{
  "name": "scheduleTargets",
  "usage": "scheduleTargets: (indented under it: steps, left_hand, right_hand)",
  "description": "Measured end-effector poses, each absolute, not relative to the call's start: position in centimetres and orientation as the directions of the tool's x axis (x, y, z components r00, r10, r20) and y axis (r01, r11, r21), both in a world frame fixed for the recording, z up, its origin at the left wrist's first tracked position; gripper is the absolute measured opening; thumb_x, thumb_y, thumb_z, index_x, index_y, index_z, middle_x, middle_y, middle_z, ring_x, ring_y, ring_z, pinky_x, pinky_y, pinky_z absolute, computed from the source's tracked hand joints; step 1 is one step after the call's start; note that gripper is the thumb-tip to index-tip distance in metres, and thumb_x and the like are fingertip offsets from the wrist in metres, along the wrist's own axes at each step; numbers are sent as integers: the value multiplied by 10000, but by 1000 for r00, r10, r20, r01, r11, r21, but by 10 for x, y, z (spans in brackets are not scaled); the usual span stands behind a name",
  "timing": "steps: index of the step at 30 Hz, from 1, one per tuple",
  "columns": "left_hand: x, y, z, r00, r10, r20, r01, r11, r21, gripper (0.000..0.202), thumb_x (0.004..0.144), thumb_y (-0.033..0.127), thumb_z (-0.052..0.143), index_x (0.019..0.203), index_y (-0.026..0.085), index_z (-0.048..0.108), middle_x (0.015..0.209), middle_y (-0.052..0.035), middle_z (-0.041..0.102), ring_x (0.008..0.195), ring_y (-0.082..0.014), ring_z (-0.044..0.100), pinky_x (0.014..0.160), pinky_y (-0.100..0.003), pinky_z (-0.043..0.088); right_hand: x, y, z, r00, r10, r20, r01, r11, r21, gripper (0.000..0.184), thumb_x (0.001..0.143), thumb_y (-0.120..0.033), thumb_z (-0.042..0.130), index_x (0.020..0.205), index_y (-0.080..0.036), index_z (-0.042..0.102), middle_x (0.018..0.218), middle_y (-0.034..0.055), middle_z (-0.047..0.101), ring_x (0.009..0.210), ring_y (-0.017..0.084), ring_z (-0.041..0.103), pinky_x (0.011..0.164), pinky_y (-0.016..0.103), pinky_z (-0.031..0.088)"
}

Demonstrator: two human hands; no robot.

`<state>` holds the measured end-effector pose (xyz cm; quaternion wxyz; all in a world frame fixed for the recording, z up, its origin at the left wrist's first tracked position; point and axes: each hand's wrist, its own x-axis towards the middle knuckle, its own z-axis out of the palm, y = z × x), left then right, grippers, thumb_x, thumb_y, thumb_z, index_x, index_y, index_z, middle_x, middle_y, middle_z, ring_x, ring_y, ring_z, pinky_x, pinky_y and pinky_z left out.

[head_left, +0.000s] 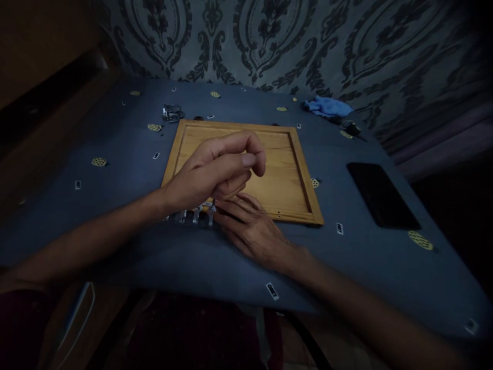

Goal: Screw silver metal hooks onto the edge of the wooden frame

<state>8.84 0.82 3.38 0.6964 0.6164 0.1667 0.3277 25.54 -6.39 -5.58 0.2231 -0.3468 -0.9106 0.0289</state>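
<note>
A wooden panel with a raised frame (285,169) lies on the table. Along its near left edge sits a row of metal fittings (195,215) with prongs sticking out toward me. My left hand (219,167) is closed above this edge, fingers curled and thumb pressed against the index finger. Whatever it grips is hidden in the fist; a thin dark tip seems to show beneath it, near the fittings. My right hand (256,228) lies low at the panel's near edge, its fingers stretched out side by side. Its fingertips reach the rightmost fitting, and its thumb is hidden.
A blue-grey cloth with pineapple prints covers the table (127,226). Small metal pieces (172,113) lie behind the panel at left. A blue cloth (329,106) and a dark object (352,129) are at back right. A black phone-like slab (383,195) lies at right. Patterned wallpaper (254,41) rises behind.
</note>
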Motion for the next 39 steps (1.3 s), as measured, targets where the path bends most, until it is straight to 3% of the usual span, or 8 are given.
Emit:
scheduleTargets:
  steps: [3,8,14,22,39]
  left_hand:
    - [87,9,40,718,658,225,-294,-5,956,144,922,236,545,795,180,583,465,89,318,369,-41,235,392,-190,234]
    - [85,6,60,535,784,313,-383,-105,918,275,961,163,398,717,185,525,428,88,226,353,-48,138,365,-177,176]
    - [91,1,46,436,882,179,-305,-43,952,262,982,179,411,734,190,495,456,91,254,386,-52,146,384,-178,159]
    - [92,0,36,395,877,272,-336,-138,932,298,1032,292,449,759,188,511,519,82,272,432,-64,214,426,-215,191]
    - [93,-2,34,401,876,270,-312,-147,939,323,1038,324,456,749,190,513,546,68,304,468,-73,235,456,-228,210]
  right_hand:
    - [256,-64,-56,-658,649,382,622,754,-209,313,1018,-190,505,1285,-178,668,1390,121,665,1339,262,568,1140,523,426]
    - [256,-64,-56,-668,639,381,606,765,-220,327,1022,-183,493,1307,-153,650,1403,136,655,1367,274,547,1138,538,417]
    - [257,-64,-56,-670,644,369,616,760,-207,326,1027,-189,472,1298,-165,651,1412,132,649,1367,272,552,1140,536,419]
    - [257,-64,-55,-675,633,378,609,768,-199,327,1017,-173,485,1297,-150,651,1404,143,652,1342,283,570,1125,541,431]
    - [257,-64,-55,-673,640,372,615,763,-200,325,1014,-168,487,1293,-148,653,1407,142,652,1339,281,575,1119,539,439]
